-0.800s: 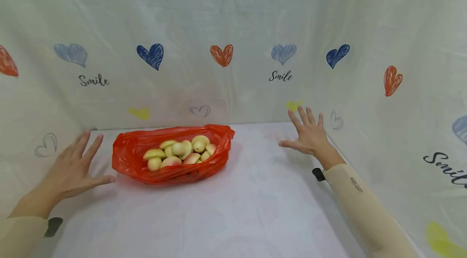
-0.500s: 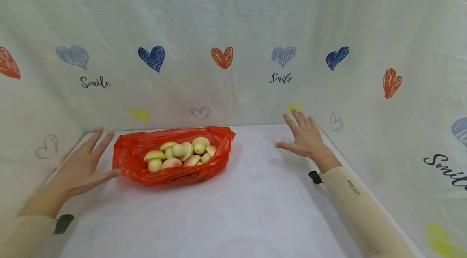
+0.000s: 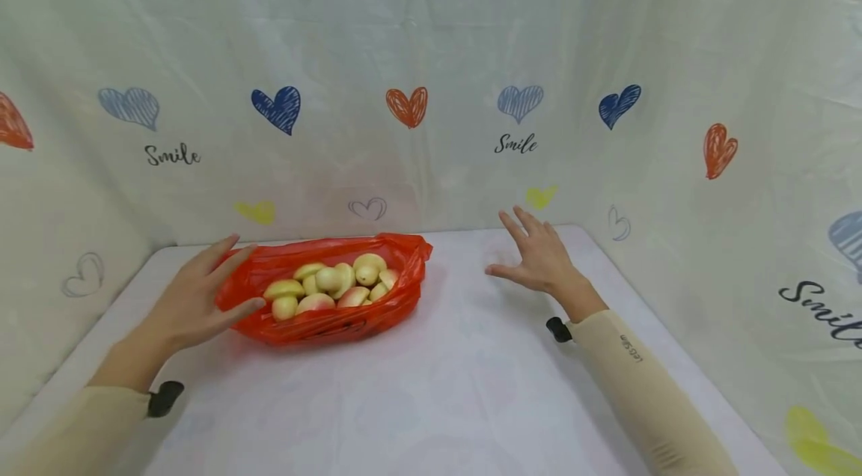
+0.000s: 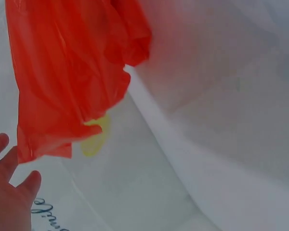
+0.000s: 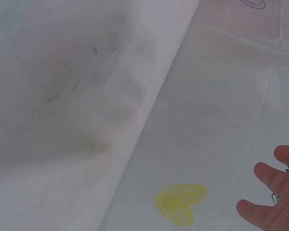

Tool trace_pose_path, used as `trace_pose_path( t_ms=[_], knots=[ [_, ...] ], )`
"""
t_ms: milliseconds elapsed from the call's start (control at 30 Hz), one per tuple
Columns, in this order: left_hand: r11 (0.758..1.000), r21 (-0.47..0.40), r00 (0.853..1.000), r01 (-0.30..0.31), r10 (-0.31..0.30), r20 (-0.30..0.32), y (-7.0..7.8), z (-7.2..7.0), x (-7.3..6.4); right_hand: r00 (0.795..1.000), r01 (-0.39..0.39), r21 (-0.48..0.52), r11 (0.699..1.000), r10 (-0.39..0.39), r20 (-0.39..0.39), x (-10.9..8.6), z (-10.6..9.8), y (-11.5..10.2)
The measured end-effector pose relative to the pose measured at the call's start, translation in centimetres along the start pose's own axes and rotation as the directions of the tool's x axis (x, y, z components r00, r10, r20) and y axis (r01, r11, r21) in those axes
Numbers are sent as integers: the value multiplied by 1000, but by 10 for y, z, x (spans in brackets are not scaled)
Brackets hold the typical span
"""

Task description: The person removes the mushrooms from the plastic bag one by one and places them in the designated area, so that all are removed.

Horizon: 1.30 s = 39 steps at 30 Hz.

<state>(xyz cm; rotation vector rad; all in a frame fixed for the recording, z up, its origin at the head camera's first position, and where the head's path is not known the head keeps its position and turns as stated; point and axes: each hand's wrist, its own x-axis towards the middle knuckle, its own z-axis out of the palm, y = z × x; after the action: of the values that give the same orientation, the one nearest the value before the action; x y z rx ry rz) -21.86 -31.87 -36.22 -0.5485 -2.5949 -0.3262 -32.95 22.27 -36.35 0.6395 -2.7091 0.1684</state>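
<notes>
A red plastic bag [image 3: 364, 322] lies with its mouth gaping on the white table, left of the middle. Inside it sit several pale yellow mushroom-shaped pieces [image 3: 284, 289] and rounder ones with a pink blush [image 3: 353, 296]. My left hand [image 3: 191, 304], fingers spread, overlaps the bag's left end in the head view. In the left wrist view its fingertips are near the hanging edge of the red bag [image 4: 62, 96]. To the right of the bag, over the table, my right hand [image 3: 539, 255] is spread with nothing in it. Its fingers [image 5: 272, 178] show at the edge of the right wrist view.
A white curtain [image 3: 458, 27] printed with hearts and "Smile" hangs behind the table and along both sides. The white table [image 3: 404, 401] reaches back to it. Each wrist carries a small black device, the left one [image 3: 164, 399] and the right one [image 3: 559, 329].
My left hand has moved right, from beside the bag to overlapping its left end. My right hand has shifted left toward the bag. The bag and its contents have stayed in place.
</notes>
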Motion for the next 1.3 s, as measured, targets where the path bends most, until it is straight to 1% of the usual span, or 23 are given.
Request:
trace_pose_path(
  t_ms=[167,333,567,733,900,967,1167,1300],
  knots=[
    [1000,-26,1000,-1,1,-5,6,7,7,1000,16,28,999,-16,-8,4,5,-10],
    [999,-39,1000,-23,23,-6,7,14,11,1000,28,45,999,-27,-4,9,9,-23],
    [999,-42,998,11,-9,55,2,23,14,998,56,98,994,-54,-16,15,11,-41],
    [998,-41,995,55,-51,85,-2,29,12,997,77,128,989,-75,-25,21,13,-51],
    [993,-39,988,110,-105,110,-5,31,9,997,82,151,985,-80,-19,25,12,-63],
    [991,-44,986,126,-120,120,-6,31,10,997,82,161,984,-79,-24,28,11,-68],
    [975,-84,966,206,-189,177,-5,30,7,995,100,188,977,-97,-24,35,11,-82],
    [969,-104,963,224,-204,177,-4,31,6,993,116,208,971,-113,-28,40,9,-93]
  ],
)
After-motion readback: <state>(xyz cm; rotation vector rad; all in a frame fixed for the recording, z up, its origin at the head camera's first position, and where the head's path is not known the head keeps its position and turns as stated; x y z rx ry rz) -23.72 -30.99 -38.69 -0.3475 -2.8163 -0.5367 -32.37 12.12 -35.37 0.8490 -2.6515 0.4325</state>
